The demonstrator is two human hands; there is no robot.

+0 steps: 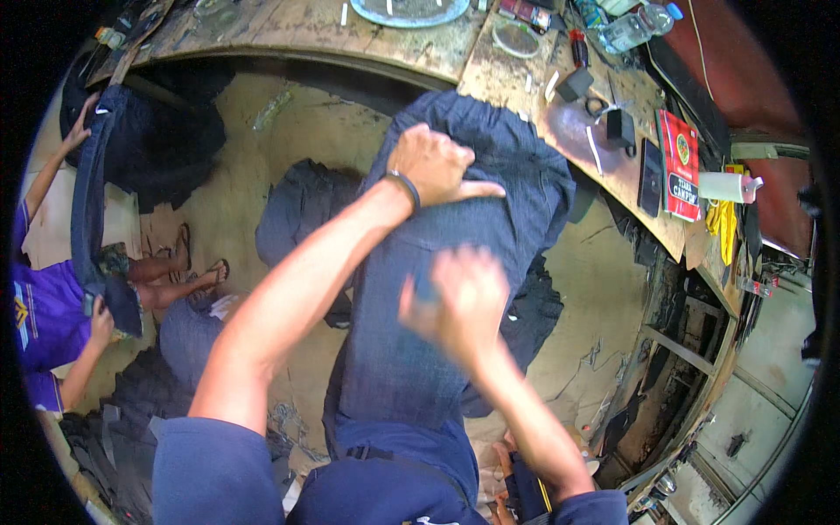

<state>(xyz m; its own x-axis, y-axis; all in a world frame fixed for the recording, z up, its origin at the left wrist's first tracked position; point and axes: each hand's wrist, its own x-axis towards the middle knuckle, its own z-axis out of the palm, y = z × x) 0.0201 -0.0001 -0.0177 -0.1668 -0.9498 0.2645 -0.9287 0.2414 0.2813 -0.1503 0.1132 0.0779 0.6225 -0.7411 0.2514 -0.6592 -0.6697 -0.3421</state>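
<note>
Dark blue denim trousers [420,350] with a gathered waistband stretch from the workbench edge down to my lap. Across their upper part, my left hand [433,166] lies pressed on the cloth, its thumb stretched out to the right and a dark band round the wrist. My right hand [464,302] is over the middle of the denim, smeared by motion. Its fingers are curled round a small bluish thing [426,287], too blurred to name. Whether that thing touches the cloth cannot be told.
A wooden workbench [350,39] runs along the far side, bearing scissors [597,107], a phone [650,178], a red booklet [679,166] and a water bottle [640,28]. At left a person in purple [57,306] holds dark cloth [89,201]. Denim heaps [302,210] lie on the floor.
</note>
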